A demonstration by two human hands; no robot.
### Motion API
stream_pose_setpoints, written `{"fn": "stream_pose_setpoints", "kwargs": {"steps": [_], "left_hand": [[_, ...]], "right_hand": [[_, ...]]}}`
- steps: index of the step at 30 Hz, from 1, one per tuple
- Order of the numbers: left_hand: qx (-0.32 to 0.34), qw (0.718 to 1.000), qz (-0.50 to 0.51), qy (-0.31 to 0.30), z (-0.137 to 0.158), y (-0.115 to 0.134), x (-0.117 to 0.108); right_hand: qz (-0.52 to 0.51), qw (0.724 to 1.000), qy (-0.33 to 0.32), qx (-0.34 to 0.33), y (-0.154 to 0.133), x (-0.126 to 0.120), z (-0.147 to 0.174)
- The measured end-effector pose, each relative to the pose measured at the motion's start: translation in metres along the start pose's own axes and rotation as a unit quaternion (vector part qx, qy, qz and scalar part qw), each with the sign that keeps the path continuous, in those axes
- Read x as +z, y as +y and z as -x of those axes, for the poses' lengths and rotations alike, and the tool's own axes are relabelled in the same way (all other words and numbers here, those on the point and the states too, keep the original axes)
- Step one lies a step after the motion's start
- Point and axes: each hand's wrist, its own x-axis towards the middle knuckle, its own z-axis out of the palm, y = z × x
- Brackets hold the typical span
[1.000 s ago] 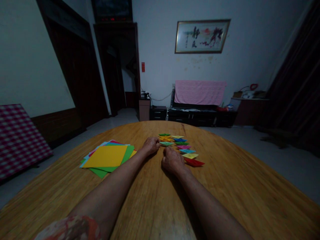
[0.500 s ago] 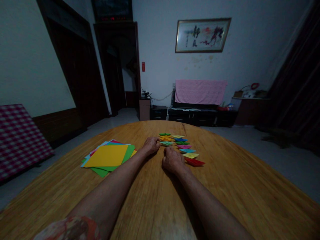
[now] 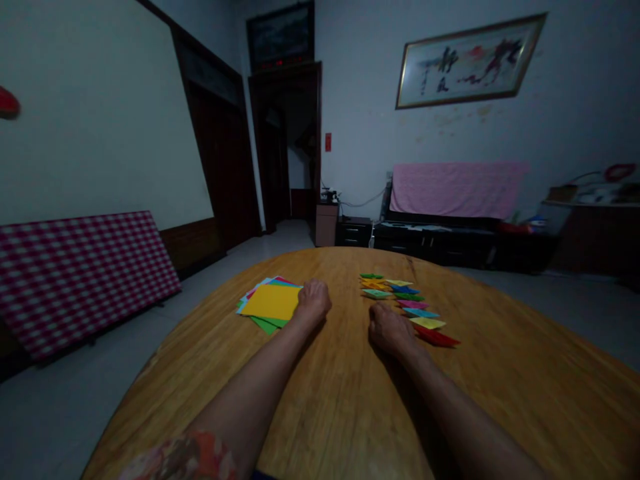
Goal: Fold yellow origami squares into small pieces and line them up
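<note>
My left hand (image 3: pixel 314 301) is at the right edge of a stack of square coloured paper (image 3: pixel 273 302), with a yellow sheet on top and green, blue and red edges showing beneath. Its fingers point away from me, slightly smeared, and their grip is hidden. My right hand (image 3: pixel 391 328) rests on the table with its fingers curled in and nothing visible in them. Just beyond it lie small folded paper boats in two slanting rows. Among them are a red boat (image 3: pixel 436 335) nearest me, a yellow boat (image 3: pixel 427 323) and a pale green boat (image 3: pixel 376 293).
The round wooden table (image 3: pixel 330 400) carries the paper and boats. Behind it stand a low black cabinet (image 3: pixel 450 248) and a pink cloth (image 3: pixel 457 190) over a screen. A checked panel (image 3: pixel 95 273) leans at the left.
My left hand has left the pale green boat and moved left to the paper stack. The right hand stays beside the boats. The view has turned left.
</note>
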Motion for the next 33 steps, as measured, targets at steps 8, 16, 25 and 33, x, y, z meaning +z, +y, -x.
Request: {"fn": "stream_pose_setpoints", "kwargs": {"steps": [8, 16, 25, 33], "left_hand": [[-0.108, 0.993, -0.043, -0.024, 0.023, -0.063, -0.012], [-0.116, 0.991, -0.060, -0.032, 0.020, -0.065, -0.010], [-0.107, 0.992, -0.052, -0.036, 0.023, -0.065, -0.017], [-0.115, 0.992, -0.047, 0.000, 0.022, -0.081, -0.022]], "right_hand": [[-0.022, 1.000, -0.007, 0.013, 0.002, -0.003, 0.008], [-0.064, 0.998, 0.017, 0.009, 0.008, 0.003, 0.015], [-0.101, 0.993, 0.066, -0.010, 0.012, 0.015, 0.025], [-0.114, 0.989, 0.097, -0.013, 0.012, 0.021, 0.027]]}}
